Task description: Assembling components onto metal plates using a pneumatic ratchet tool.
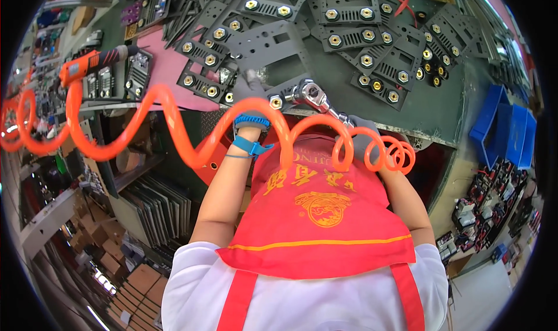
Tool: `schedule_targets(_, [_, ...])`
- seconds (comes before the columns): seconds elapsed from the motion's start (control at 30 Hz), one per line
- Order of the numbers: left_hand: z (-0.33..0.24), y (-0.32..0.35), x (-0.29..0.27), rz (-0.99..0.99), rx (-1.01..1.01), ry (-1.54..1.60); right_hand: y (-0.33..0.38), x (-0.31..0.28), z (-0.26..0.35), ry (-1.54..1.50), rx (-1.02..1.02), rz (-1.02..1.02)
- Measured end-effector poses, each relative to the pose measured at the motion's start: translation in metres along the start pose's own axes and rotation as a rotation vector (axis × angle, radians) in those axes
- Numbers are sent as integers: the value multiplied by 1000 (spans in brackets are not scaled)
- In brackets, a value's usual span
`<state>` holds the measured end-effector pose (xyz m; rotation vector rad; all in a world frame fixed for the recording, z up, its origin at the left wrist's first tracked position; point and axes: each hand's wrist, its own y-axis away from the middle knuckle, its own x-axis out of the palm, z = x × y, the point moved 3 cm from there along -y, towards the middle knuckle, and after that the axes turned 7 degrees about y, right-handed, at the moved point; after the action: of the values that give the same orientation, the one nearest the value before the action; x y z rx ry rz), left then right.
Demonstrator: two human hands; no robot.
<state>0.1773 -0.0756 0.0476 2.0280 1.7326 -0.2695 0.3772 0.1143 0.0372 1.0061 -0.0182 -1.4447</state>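
Note:
My left hand (249,88), in a grey glove, grips the near left part of a dark grey metal plate (273,47) with cut-out slots. The plate's near edge carries brass-centred hex nuts, one of them (275,102) just right of my left hand. My right hand (365,139), also gloved, is closed round the handle end of a chrome ratchet wrench (317,96), partly behind the hose coils. The wrench's head rests over the near right corner of that plate, hiding the fitting below it.
An orange coiled hose (189,152) hangs across in front of my forearms. At the left lies an orange power tool (87,66). Several plates with nuts (354,37) are piled on the green bench (433,116). Loose black-and-brass fittings (429,68) and blue bins (503,127) are at the right.

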Motion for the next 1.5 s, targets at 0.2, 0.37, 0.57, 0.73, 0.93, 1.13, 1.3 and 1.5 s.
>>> schedule_targets(0.2, [13,-10,17,113,-11,330,8,-17,27,14,-147,-50])
schedule_targets(0.37, [-17,-7,18,236,11,191,8,-40,41,133,-175,-50])
schedule_targets(0.57, [-56,-29,36,-4,35,353,-1,-29,47,-41,-33,-212])
schedule_targets(0.73, [-84,-58,47,-17,114,357,-12,-51,61,-251,81,-263])
schedule_targets(0.93, [-96,-89,60,-19,151,375,-36,-78,86,37,245,-259])
schedule_targets(1.13, [-89,-121,79,24,70,468,-62,-75,98,65,358,-317])
schedule_targets(1.3, [-95,-137,82,30,-42,451,-83,-85,101,137,400,-293])
schedule_targets(1.5, [-78,-164,84,-17,-37,453,-101,-103,113,245,316,-318])
